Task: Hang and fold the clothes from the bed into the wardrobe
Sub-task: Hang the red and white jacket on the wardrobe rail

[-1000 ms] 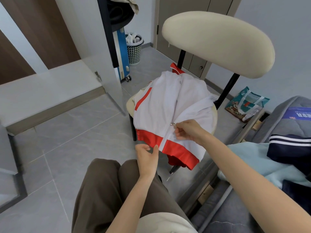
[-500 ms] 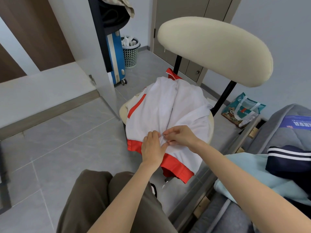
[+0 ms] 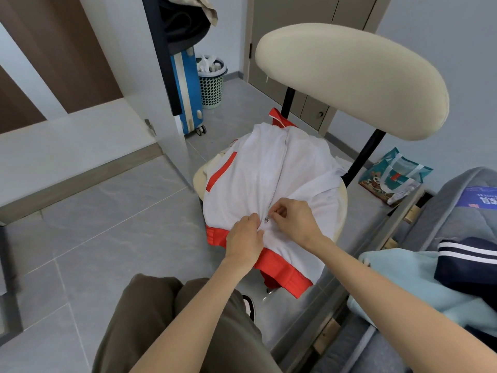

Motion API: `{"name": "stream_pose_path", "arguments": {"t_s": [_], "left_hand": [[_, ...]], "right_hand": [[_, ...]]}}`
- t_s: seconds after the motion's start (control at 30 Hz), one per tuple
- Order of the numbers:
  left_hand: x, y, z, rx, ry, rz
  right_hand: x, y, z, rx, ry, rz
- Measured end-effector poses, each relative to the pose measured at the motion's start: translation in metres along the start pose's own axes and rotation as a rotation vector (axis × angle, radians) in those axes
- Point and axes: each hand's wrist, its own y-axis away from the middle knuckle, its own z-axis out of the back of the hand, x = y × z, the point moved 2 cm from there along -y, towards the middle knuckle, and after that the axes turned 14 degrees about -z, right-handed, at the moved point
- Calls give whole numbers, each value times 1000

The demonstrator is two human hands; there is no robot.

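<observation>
Hold jacket [image 3: 258, 170] hem taut with left hand [image 3: 246, 238], fingers curled onto fabric; draw zipper pull [image 3: 266, 218], pinched in right hand [image 3: 291, 220], straight along teeth; mind fabric snagging.

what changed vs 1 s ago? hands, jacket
The left hand moved up from below the hem to the jacket and now holds the fabric beside the zip pull. The right hand kept its pinch on the pull. The jacket stayed spread on the chair.
</observation>
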Motion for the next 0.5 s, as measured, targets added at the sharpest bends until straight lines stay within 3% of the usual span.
{"name": "stream_pose_path", "arguments": {"t_s": [0.3, 0.5], "left_hand": [[3, 35, 66, -46, -23, -67], [22, 85, 109, -66, -110, 30]], "right_hand": [[37, 0, 42, -143, -127, 8], [60, 10, 49, -193, -149, 7]]}}
